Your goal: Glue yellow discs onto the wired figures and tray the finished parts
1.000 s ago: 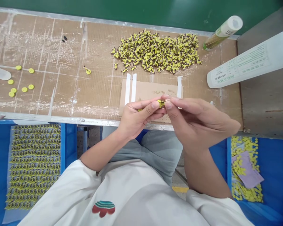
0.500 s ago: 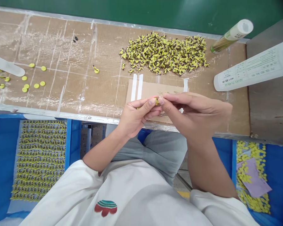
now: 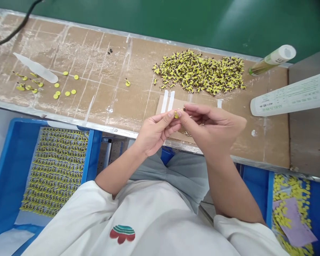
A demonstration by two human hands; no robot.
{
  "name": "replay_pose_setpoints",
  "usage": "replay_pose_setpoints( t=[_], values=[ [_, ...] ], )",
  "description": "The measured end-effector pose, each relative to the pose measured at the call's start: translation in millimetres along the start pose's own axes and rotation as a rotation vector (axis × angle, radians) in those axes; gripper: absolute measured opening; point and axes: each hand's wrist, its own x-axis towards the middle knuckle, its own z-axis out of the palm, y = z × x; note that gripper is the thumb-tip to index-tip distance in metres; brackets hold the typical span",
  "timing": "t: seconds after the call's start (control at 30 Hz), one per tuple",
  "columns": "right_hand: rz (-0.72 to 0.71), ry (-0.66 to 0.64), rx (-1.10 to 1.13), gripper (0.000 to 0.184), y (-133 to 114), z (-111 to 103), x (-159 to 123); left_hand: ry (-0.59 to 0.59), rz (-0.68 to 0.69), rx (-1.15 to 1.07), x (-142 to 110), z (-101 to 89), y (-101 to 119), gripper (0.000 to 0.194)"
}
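Over the front edge of the bench my two hands meet at the fingertips. My left hand [image 3: 157,132] is closed, with thumb and forefinger pinching a small yellow piece [image 3: 176,115]. My right hand [image 3: 216,124] is closed against it, its thumb touching the yellow piece. A dark bit [image 3: 184,109] pokes out between the right thumb and forefinger; it looks like part of a tiny figure, but fingers cover the rest. Below the hands lies a cardboard pad [image 3: 185,103] with white tape strips. Just behind it is a heap of tiny yellow-and-dark figures [image 3: 200,73].
Loose yellow discs [image 3: 67,93] and a white pointed strip [image 3: 37,67] lie at left. One figure on a disc [image 3: 127,83] stands alone. A white bottle [image 3: 290,94] and a clear tube [image 3: 273,59] are at right. Blue bins [image 3: 92,156] hang below the bench edge.
The head view has swung left, so the bench things appear farther right and lower. My hands stay together; more of the yellow piece and the dark bit now shows.
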Motion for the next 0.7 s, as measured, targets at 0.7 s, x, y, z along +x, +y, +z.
replay_pose_setpoints(
  t=[0.7],
  values=[
    [0.265, -0.118, 0.289, 0.017, -21, 23, 8, 0.028, 0.046, 0.019, -23, -7.4, 22, 0.013]
  ],
)
